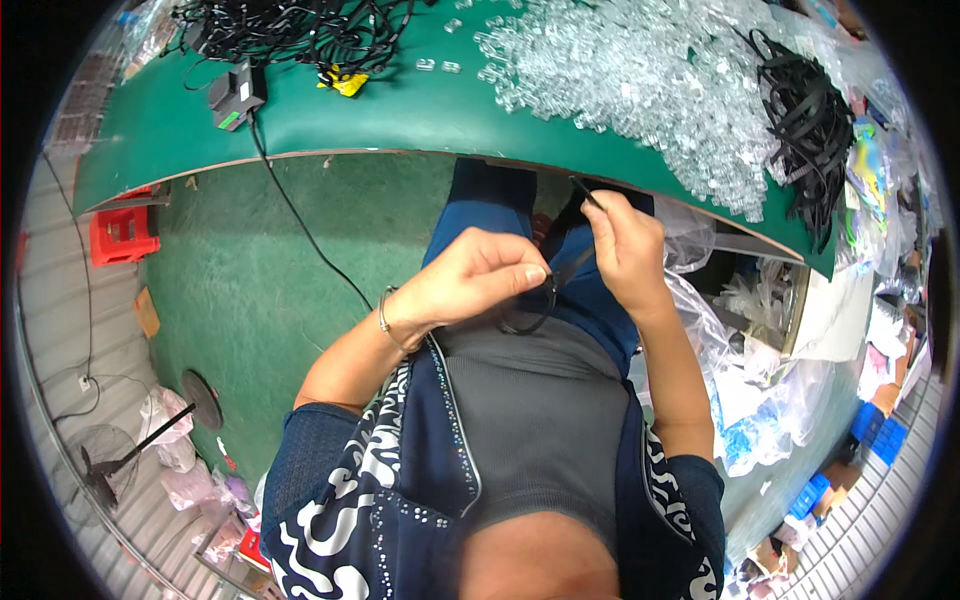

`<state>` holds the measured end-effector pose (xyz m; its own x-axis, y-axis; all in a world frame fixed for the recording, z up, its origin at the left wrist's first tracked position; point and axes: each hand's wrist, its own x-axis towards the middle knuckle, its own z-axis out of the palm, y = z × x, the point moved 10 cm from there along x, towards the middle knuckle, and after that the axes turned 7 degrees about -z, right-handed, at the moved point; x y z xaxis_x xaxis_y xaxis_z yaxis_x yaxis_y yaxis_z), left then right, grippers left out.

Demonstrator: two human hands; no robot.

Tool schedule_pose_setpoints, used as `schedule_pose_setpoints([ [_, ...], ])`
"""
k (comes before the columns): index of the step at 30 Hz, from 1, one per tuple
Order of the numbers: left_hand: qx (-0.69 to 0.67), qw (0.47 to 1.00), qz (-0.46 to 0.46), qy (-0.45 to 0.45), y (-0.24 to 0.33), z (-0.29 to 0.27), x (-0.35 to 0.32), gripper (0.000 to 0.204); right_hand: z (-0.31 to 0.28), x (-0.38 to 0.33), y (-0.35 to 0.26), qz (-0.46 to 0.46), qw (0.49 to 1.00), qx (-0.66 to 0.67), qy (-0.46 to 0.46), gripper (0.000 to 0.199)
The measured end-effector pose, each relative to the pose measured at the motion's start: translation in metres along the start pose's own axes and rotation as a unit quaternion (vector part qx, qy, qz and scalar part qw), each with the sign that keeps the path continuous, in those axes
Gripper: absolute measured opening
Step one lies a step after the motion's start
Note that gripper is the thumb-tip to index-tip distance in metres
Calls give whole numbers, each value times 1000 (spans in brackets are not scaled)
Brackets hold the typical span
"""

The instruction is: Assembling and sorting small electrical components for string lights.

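My left hand (478, 274) pinches a thin black strap (540, 305) that loops down over my lap, below the table edge. My right hand (625, 245) grips the same strap higher up, its free end (585, 190) sticking out above my fingers. A bracelet sits on my left wrist (385, 318). Both hands are close together in front of my body, just below the green table (400, 115). On the table lie a large heap of small clear plastic pieces (640, 80) and a bundle of black straps (810, 120) to its right.
A tangle of black cables (290, 25), a black box with a cord (236, 92) and a yellow tag (342, 82) lie at the table's far left. Clear plastic bags (720, 330) hang at my right. A red crate (122, 232) and a fan (110, 455) stand on the floor at left.
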<state>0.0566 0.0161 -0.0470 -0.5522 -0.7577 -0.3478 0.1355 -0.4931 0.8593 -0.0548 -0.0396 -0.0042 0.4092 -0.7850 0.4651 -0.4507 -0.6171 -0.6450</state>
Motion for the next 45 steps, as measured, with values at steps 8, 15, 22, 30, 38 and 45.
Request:
schedule_pose_setpoints([
  [8,486,852,163,107,36,-1,-5,14,20,-20,15,172,942,287,-36,15],
  [15,626,582,138,501,127,-110,-6,29,34,-32,8,237,882,407,-26,21],
  [22,651,556,101,507,125,-133,15,13,28,-38,5,244,890,384,-37,15],
  [30,-60,991,67,96,52,-42,21,15,-18,-14,-13,161,965,207,25,13],
  [38,-127,989,43,66,27,-2,27,16,-29,-18,-16,166,975,146,33,6],
  [45,-50,997,22,62,25,5,31,15,-32,-18,-18,161,978,129,-6,3],
])
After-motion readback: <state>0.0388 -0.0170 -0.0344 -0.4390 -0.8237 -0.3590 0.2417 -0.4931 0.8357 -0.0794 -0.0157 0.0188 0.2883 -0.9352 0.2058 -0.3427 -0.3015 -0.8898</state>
